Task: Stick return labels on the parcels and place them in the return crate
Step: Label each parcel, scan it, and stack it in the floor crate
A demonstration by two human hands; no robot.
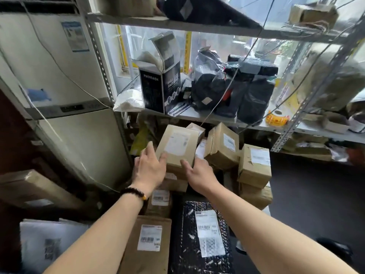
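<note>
A brown cardboard parcel (pixel 178 147) with a white label on its top face sits tilted on a heap of parcels under the shelf. My left hand (pixel 149 168) grips its near left corner, thumb on the front edge and fingers along the left side. My right hand (pixel 198 174) holds its near right corner, thumb on top and fingers hidden beside it. Other labelled brown parcels (pixel 223 146) (pixel 254 165) lie to the right. Nearer me lie a flat brown parcel (pixel 150 242) and a black bubble mailer (pixel 205 236), both labelled. No crate can be made out.
A metal shelf (pixel 197 117) just above the heap carries a black face-mask box (pixel 160 89), black poly bags (pixel 233 89) and an orange tape roll (pixel 276 118). A tall white cabinet (pixel 59 76) stands at left, a long carton (pixel 39 186) leaning below it. Dark floor (pixel 316 194) lies right.
</note>
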